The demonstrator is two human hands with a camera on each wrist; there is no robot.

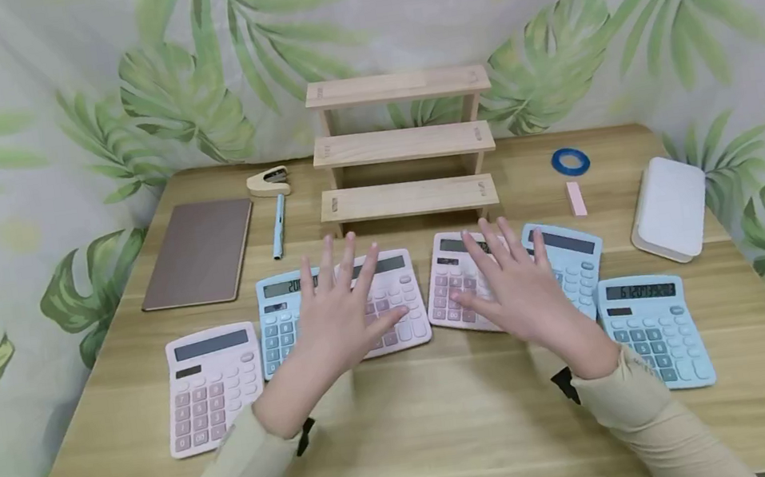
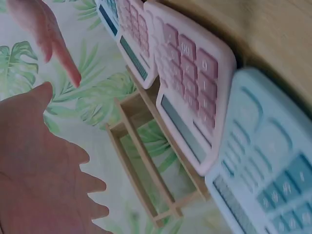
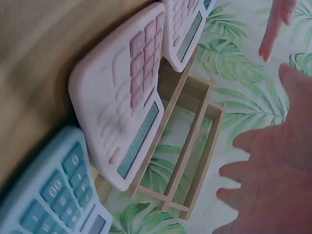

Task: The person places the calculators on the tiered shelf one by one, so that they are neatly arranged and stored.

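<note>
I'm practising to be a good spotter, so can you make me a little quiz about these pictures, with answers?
1. How many calculators are on the table?
2. True or false: each hand grips a calculator.
3. Which is right of the shelf in the head view: a) stapler, b) blue tape, c) brown notebook?

Key: 1. Six. 2. False; the left hand and right hand are spread open above the calculators. 3. b.
</note>
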